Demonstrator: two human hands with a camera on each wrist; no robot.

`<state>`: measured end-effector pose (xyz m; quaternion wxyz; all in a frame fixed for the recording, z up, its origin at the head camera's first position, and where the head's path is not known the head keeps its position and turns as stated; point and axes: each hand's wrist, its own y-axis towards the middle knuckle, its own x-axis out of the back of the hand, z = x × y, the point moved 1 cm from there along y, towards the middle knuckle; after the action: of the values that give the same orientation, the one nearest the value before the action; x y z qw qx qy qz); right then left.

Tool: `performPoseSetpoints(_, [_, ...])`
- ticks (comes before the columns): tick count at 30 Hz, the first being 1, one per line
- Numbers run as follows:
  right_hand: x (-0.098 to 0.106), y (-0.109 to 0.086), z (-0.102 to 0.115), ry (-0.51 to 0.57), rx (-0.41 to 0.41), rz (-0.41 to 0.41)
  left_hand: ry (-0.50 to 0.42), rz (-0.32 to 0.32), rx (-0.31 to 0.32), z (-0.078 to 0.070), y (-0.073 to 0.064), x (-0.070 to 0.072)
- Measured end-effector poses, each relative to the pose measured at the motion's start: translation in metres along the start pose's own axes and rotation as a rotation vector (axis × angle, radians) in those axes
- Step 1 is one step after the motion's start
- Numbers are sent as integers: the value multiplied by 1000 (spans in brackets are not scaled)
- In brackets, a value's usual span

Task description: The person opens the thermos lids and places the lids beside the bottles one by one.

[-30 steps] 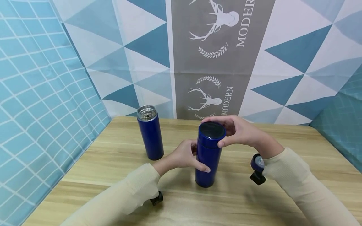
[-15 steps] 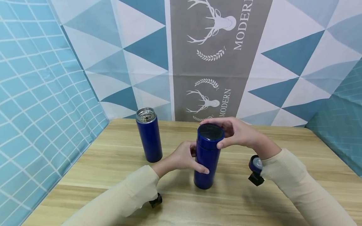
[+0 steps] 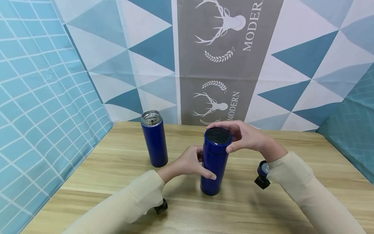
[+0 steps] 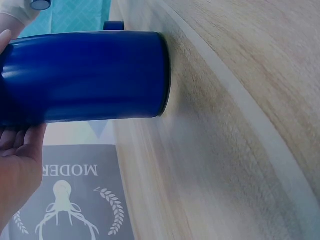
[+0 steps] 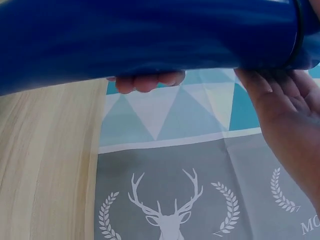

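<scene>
A blue thermos flask (image 3: 214, 172) with a dark glossy top stands upright on the wooden table. My left hand (image 3: 193, 162) grips its body from the left, thumb across the front. Around the flask's lid (image 3: 217, 141) curl the fingers and thumb of my right hand (image 3: 243, 138). The left wrist view shows the flask's lower body (image 4: 95, 75) and its base at the table; in the right wrist view the flask (image 5: 165, 35) spans the top, with fingertips of the left hand (image 5: 145, 82) showing beneath it. Whether the lid is seated tightly cannot be told.
A second blue flask (image 3: 155, 139), lidless with a bare steel mouth, stands at the back left. Beside my right cuff lies a small blue round piece with a pale inside (image 3: 264, 167), probably a lid, partly hidden. Patterned cloth (image 3: 214, 65) hangs behind the table (image 3: 117, 169).
Both hands keep their hold on the flask and its lid. The right wrist has turned slightly, its cuff shifting left and covering more of the small blue piece.
</scene>
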<state>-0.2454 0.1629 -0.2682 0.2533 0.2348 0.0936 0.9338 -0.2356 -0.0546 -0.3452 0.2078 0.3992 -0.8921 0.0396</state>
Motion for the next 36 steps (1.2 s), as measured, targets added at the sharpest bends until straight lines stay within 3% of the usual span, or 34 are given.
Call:
performPoseSetpoints(10, [3,6,-2,106,63,114,-6,-6,-17,-1,2,0])
performPoseSetpoints(15, [-6,0,-8,51,120,100,-24,-12,-25,0,-2,-5])
performPoseSetpoints(21, [-26,-4,-1,-72,86,-94,-7,-16,-13,-1,-3,-5])
performPoseSetpoints(29, [-43,-5,10,-153,24,-339,-17,-21,-6,-3,-4,-3])
performPoseSetpoints(36, [-61,-5,18,-310,-75,-598,-29,-25,-8,-2,-2,-2])
